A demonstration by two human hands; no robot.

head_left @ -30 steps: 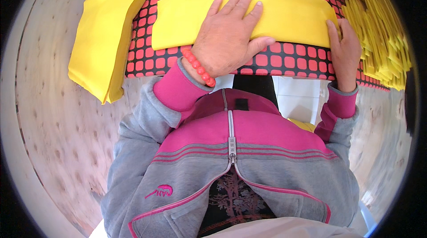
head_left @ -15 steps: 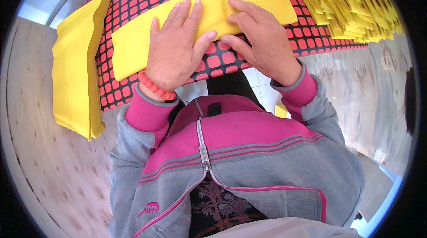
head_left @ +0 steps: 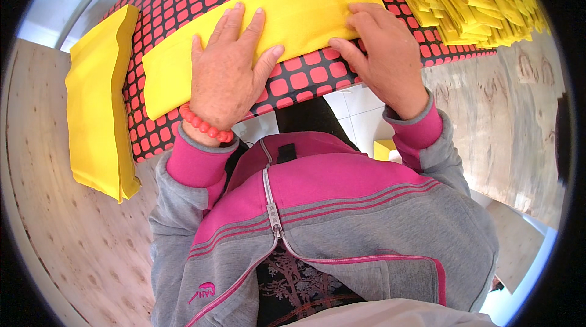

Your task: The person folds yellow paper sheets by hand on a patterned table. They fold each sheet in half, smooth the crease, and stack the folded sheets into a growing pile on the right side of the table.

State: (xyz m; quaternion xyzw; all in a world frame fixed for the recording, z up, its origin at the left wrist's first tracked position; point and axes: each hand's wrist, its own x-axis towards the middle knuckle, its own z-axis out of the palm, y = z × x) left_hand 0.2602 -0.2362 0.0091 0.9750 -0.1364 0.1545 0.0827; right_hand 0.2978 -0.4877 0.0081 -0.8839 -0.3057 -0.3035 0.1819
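Yellow folded cloth (head_left: 305, 15) lies across the upper middle of the frame on a red-and-black checked mat (head_left: 305, 76), its long axis running from lower left up to upper right. The left hand (head_left: 229, 76) presses flat on it, fingers spread apart and pointing toward the top. The right hand (head_left: 381, 52) rests on the cloth's right part, fingers curled together at its near edge. Another yellow folded piece (head_left: 97, 107) lies at left; a yellow stack (head_left: 476, 0) fills the upper right.

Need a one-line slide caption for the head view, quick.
Left hand flat on folded yellow cloth, right hand pinching its edge.
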